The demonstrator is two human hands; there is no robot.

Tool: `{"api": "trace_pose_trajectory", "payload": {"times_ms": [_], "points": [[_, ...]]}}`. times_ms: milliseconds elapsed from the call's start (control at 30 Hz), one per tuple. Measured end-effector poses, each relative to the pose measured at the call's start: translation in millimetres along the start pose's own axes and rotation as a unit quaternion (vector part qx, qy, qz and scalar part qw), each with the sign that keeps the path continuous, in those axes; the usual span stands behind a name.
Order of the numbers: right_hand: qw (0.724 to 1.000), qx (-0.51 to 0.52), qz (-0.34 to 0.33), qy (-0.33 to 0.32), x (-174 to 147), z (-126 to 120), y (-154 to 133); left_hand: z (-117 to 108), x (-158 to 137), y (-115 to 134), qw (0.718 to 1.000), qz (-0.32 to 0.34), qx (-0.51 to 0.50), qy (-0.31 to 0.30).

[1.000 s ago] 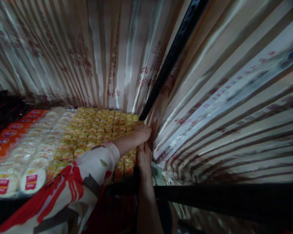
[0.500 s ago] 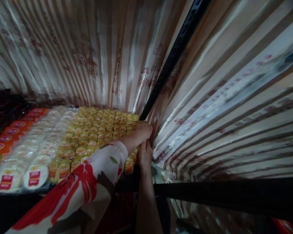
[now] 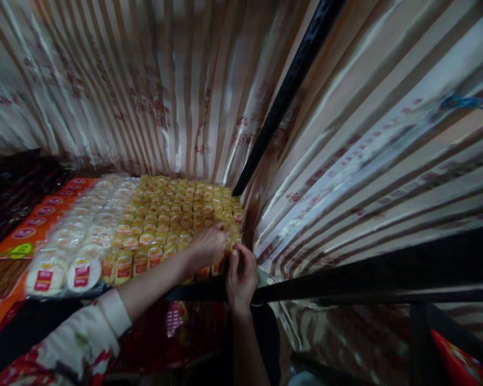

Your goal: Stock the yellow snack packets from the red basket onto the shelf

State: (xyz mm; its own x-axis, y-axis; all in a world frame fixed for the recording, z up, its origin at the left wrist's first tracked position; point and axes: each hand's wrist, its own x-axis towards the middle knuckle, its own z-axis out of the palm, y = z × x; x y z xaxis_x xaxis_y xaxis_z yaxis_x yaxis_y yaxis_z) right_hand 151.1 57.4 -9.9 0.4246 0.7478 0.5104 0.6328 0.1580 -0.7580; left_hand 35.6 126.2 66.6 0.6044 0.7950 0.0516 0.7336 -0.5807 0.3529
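Note:
Rows of small yellow snack packets [image 3: 173, 214] with red-and-orange labels cover the shelf in front of me. My left hand [image 3: 209, 244] reaches across from a floral sleeve over their right front part. Its fingers are curled, and their tips are blurred among the packets. My right hand [image 3: 241, 276] is close beside it at the front right corner of the rows. Its thumb and forefinger come together at the edge of a yellow packet [image 3: 234, 236]. The dim light hides exactly what the left fingers grip.
Left of the packets are clear-wrapped round white cakes [image 3: 84, 273], an orange package [image 3: 28, 236] and dark shiny packages [image 3: 16, 193]. A black upright post [image 3: 282, 107] rises at the back corner. Striped plastic sheeting [image 3: 177, 96] hangs behind. A black rail [image 3: 346, 273] runs right.
My left hand has drawn back from the post toward the front left of the packets. My right hand has come lower and nearer, with thumb and forefinger now visible. The view has shifted slightly.

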Motion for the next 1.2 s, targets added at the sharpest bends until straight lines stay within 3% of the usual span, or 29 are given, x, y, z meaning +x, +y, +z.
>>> {"api": "trace_pose_trajectory", "payload": {"times_ms": [100, 233, 733, 867, 1000, 1100, 1200], "points": [[0.997, -0.058, -0.008, -0.046, -30.0, -0.5, -0.7, 10.3, -23.6, -4.6, 0.999, -0.029, 0.01, -0.011], [0.993, -0.09, -0.008, -0.082, -50.6, 6.9, 0.5, 10.9, -33.6, -6.6, 0.999, -0.045, 0.013, -0.012], [0.997, 0.007, 0.028, -0.07, -31.5, -5.6, -6.0, -5.5, -31.4, 2.3, 0.997, -0.042, -0.049, -0.029], [0.998, 0.027, 0.028, -0.055, -20.8, -10.6, -11.7, -12.7, -21.4, 0.7, 0.994, -0.035, -0.099, -0.017], [0.998, 0.021, 0.053, -0.021, -8.8, -8.2, -2.3, -28.5, -1.2, -1.8, 0.988, -0.072, -0.127, 0.041], [0.995, 0.001, 0.089, -0.054, -1.6, 2.3, 11.4, -37.1, 18.6, -1.7, 0.98, -0.103, -0.149, 0.084], [0.992, -0.003, 0.088, -0.09, 0.6, 16.2, 21.2, -30.7, 41.0, -1.0, 0.961, -0.125, -0.234, 0.074]]}}
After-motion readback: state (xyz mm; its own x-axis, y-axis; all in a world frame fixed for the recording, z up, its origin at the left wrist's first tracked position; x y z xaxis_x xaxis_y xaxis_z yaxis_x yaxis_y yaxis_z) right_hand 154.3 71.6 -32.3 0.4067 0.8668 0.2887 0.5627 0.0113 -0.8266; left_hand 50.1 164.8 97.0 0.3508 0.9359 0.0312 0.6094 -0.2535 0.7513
